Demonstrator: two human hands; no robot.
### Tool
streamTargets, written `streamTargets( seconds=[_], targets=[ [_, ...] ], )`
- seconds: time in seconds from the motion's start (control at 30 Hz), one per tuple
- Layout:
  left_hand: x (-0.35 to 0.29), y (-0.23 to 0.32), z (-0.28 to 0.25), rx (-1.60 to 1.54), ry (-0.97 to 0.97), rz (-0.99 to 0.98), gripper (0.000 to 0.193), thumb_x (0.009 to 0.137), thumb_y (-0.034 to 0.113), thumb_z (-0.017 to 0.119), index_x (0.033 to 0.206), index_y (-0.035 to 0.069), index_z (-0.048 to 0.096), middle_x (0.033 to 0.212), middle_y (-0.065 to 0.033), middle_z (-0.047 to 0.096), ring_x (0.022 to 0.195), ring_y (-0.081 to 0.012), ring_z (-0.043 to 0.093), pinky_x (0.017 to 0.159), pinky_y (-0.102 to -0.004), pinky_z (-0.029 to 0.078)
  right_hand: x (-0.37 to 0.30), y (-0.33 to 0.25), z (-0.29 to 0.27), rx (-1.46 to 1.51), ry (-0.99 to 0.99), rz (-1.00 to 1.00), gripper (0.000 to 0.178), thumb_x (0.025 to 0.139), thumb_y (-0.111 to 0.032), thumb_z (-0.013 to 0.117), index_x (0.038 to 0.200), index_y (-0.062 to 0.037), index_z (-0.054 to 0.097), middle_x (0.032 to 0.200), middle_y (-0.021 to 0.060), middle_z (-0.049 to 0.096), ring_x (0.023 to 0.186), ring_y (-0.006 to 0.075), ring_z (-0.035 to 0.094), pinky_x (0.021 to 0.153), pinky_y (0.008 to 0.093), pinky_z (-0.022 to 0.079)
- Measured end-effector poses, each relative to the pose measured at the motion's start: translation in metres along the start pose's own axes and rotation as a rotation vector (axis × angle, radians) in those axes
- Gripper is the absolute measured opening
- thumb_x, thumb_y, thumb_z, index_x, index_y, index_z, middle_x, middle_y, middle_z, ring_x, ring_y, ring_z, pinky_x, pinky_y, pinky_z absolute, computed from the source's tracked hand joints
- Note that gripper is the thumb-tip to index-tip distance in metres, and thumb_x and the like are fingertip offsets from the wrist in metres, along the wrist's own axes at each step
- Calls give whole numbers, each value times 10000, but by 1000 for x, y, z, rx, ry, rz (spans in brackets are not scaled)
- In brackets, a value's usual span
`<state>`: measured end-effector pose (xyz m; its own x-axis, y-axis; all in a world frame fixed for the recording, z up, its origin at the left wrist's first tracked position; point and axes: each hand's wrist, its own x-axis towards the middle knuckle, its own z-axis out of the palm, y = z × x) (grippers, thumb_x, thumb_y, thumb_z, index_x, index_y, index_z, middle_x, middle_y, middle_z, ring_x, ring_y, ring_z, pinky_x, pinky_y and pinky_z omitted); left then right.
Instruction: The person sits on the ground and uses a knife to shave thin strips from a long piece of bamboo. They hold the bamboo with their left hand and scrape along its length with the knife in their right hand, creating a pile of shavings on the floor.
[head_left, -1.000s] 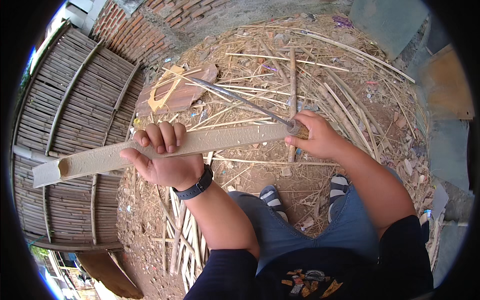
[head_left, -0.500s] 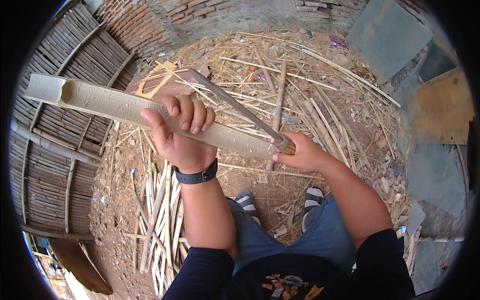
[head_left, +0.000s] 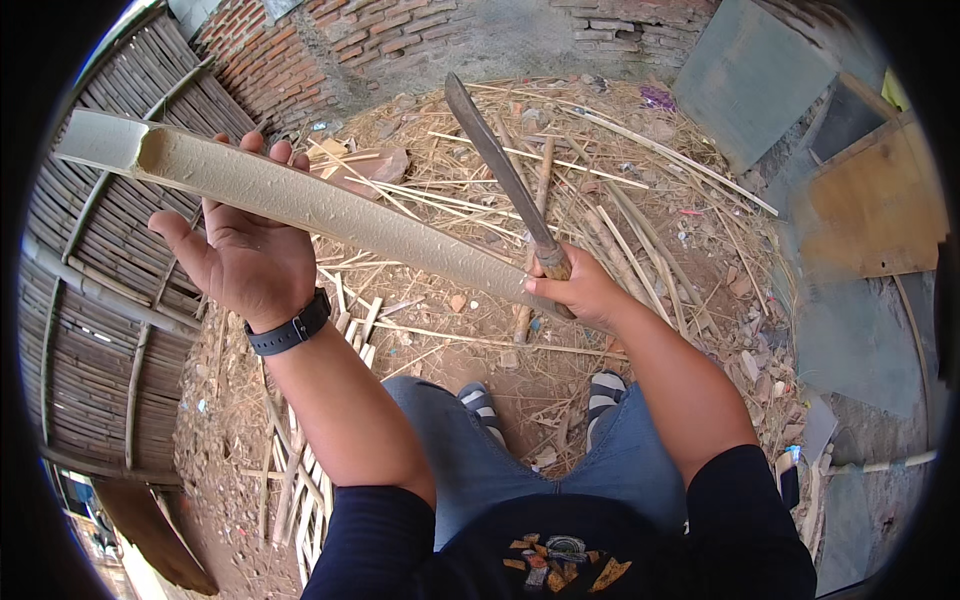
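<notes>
A long split half of bamboo [head_left: 330,205], pale and hollow side up, slants from the upper left down to the middle. My left hand [head_left: 255,255] is open beneath its left part. The palm is turned up, the thumb stands apart, and the fingertips show past the far edge of the bamboo. My right hand [head_left: 585,290] is closed round the wooden handle of a machete [head_left: 500,165], whose dark blade points up and away. The near right end of the bamboo also lies against this right hand; whether the fingers grip it is hidden.
Thin bamboo strips [head_left: 310,500] lie heaped at the lower left. More sticks and poles [head_left: 630,250] litter the dirt ahead. A woven bamboo wall [head_left: 90,370] stands at left, a brick wall [head_left: 400,40] at the back, and grey sheets [head_left: 755,85] lean at right.
My left hand has let go of its grip over the bamboo, slid left and opened underneath it. The machete blade has swung more upright in my right hand.
</notes>
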<state>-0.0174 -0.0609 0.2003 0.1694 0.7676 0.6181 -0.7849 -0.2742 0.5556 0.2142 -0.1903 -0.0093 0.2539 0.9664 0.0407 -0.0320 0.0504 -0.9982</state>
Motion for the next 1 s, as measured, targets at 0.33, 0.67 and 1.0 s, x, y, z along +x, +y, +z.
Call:
streamTargets(
  seconds=[0.33, 0.67, 1.0],
  targets=[
    [-15, -7, -59, -65, -257, -29, 726, 902, 744, 347, 1110, 68, 509, 767, 1, 487, 609, -120, 447, 610, -278, 370, 9, 7, -3, -342, 104, 34, 344, 849, -171, 729, 1118, -21, 577, 934, 27, 626, 816, 90, 601, 732, 275, 504],
    [-1, -39, -124, -44, -302, -34, 827, 852, 814, 314, 1078, 54, 552, 733, -6, 501, 602, -122, 455, 613, -279, 358, 35, 32, 3, -496, 137, 156, 503, 850, -268, 748, 1206, 20, 540, 858, 24, 617, 608, 80, 543, 520, 246, 471],
    [-1, -34, -140, -70, -306, 1, 792, 828, 824, 351, 1025, 81, 540, 735, 8, 481, 598, -110, 430, 611, -268, 350, 34, 11, 54, -494, 120, 66, 415, 824, -341, 738, 1021, 8, 629, 896, 137, 672, 835, 219, 638, 766, 363, 489]
  ],
)
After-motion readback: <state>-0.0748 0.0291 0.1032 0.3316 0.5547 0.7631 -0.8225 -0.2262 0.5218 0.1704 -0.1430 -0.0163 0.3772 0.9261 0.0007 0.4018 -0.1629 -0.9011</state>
